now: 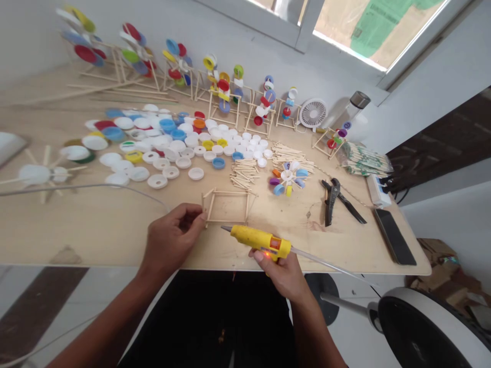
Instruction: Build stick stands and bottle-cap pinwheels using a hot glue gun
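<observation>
My right hand point(282, 271) is wrapped round the grip of a yellow glue gun point(261, 241), its nozzle pointing left and a red light lit near the handle. A clear glue stick point(326, 263) sticks out of the gun's back. My left hand point(174, 237) pinches the lower left corner of a small wooden stick frame point(228, 222) on the table. The gun's tip lies just below the frame's front bar; whether they touch I cannot tell. Beyond the frame is a pile of short sticks point(244, 174) and a wheel of coloured bottle caps point(287, 176).
Many loose bottle caps point(178, 145) cover the table's left middle. Finished cap wheels on stick stands point(224, 97) line the wall. Cutting pliers point(333, 202), a phone point(394, 236), a white fan point(312, 113) and a power strip point(378, 190) lie right. A cable point(95, 185) crosses the left side.
</observation>
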### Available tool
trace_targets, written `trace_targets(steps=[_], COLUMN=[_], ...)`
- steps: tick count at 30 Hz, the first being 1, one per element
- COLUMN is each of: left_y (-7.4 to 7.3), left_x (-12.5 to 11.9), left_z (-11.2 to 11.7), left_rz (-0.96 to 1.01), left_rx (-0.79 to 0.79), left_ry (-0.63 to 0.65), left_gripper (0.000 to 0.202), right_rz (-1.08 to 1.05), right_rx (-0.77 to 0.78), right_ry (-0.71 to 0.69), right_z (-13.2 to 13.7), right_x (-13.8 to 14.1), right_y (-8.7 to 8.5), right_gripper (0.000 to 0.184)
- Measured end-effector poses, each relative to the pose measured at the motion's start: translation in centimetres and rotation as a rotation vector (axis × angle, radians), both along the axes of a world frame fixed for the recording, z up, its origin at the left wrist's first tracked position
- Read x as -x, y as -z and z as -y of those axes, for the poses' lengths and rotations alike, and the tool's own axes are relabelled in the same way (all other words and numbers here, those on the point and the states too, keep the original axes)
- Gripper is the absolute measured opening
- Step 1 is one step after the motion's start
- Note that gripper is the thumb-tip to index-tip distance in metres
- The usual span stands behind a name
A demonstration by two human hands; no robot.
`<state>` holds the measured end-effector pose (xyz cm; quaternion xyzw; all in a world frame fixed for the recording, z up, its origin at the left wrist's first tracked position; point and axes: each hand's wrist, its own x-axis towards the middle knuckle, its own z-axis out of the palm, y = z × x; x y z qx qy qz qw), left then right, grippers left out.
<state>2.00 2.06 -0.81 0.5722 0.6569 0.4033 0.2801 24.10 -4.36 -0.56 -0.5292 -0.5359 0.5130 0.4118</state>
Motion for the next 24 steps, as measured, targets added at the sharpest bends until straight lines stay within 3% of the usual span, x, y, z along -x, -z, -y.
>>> trace_targets(steps=[24], left_y=[0.15], left_x=[0.15], left_z=[-0.12], left_rz=[-0.015], left_rx=[-0.023], left_ry=[-0.002], left_gripper=[0.024], right_rz=[-0.021], right_rx=[0.009], right_ry=[-0.006], right_z=[-0.09], right_x=[0.10], right_y=[-0.26], right_gripper=[0.025])
